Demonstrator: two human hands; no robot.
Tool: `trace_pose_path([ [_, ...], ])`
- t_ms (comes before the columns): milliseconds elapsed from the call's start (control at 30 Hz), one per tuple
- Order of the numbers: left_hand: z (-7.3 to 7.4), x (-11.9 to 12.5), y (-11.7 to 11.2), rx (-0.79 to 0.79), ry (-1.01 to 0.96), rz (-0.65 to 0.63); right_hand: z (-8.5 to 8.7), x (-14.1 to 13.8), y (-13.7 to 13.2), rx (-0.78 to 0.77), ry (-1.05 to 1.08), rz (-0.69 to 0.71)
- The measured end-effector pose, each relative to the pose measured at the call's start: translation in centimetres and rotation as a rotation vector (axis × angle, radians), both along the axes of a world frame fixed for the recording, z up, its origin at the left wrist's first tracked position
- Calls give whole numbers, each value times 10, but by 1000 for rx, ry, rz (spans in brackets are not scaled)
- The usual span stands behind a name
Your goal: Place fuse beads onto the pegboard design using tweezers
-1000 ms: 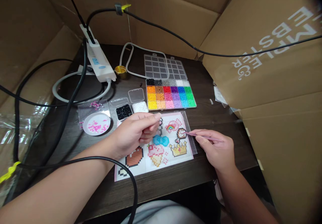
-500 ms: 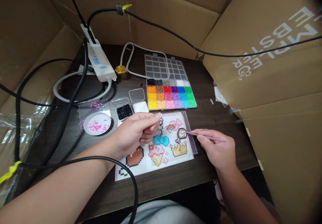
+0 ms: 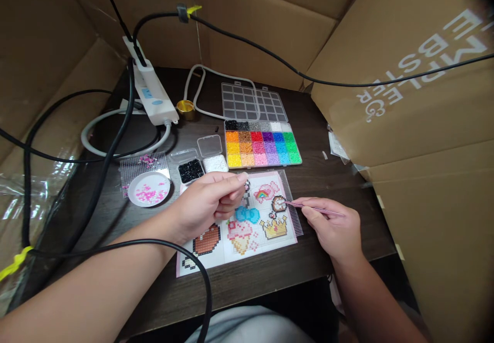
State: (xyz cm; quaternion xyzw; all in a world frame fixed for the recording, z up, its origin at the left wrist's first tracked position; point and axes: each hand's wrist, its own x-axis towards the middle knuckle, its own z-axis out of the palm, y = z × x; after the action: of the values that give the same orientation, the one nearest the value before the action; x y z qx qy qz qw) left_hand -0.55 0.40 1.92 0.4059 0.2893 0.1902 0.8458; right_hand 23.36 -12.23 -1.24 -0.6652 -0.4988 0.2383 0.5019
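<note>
Pink tweezers (image 3: 324,211) are pinched in my right hand (image 3: 335,230), their tips at a small brown-and-white pixel figure (image 3: 279,203) on the pattern sheet (image 3: 239,263). Over the sheet's upper middle hovers my left hand (image 3: 216,199), fingers curled and thumb pressed on them; whatever it may hold is hidden. A clear pegboard (image 3: 291,204) lies on the sheet, its right edge sticking out. Blue beads in a bow shape (image 3: 247,214) sit below my left fingertips. Printed beside them are a crown (image 3: 274,228) and an ice cream (image 3: 240,235).
Behind the sheet stands a sorted bead box (image 3: 263,145) with its clear lid (image 3: 254,101) folded back. Small boxes of black beads (image 3: 190,170) and white beads (image 3: 216,164) stand left of it. A white dish (image 3: 133,197) holds pink beads. Black cables (image 3: 170,241) cross above my left forearm.
</note>
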Motion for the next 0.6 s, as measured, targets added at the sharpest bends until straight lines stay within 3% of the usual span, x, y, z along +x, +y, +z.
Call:
trace_pose_path([
  [600,2,1,0,-3,7,15,2,1,1,-4,-35,14],
])
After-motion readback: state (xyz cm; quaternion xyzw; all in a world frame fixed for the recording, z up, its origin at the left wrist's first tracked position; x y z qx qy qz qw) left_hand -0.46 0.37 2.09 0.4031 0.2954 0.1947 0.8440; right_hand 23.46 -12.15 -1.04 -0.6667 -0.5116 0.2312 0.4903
